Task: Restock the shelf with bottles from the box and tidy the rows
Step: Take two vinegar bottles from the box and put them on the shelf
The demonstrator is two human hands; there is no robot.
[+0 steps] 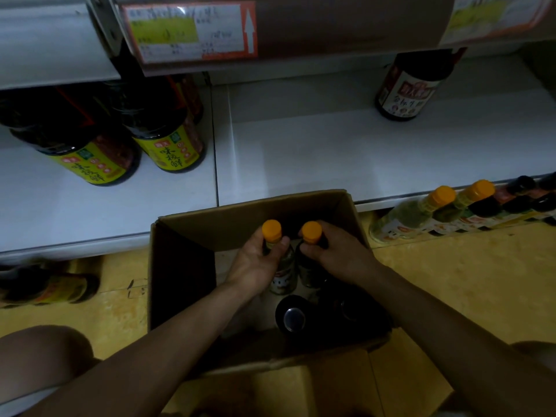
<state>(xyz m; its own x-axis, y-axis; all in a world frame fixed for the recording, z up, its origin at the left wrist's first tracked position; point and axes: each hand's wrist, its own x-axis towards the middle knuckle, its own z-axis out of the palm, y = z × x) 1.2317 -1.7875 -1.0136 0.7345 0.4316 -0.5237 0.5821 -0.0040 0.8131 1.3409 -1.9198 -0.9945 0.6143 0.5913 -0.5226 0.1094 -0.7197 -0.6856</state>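
Observation:
An open cardboard box (180, 266) stands on the floor in front of the white shelf (331, 152). Inside it, my left hand (255, 263) grips the neck of a dark bottle with an orange cap (271, 230). Beside it, my right hand (337, 251) holds a second dark bottle with an orange cap (312, 232). Both bottles are upright and raised above the others in the box. More dark bottles (293, 317) with black caps remain lower in the box.
Two yellow-labelled dark bottles (168, 145) stand on the shelf at left, one dark bottle with a white label (406, 91) at back right. A row of orange- and black-capped bottles (451, 212) lines the lower right. A bottle (51, 287) lies under the shelf at left.

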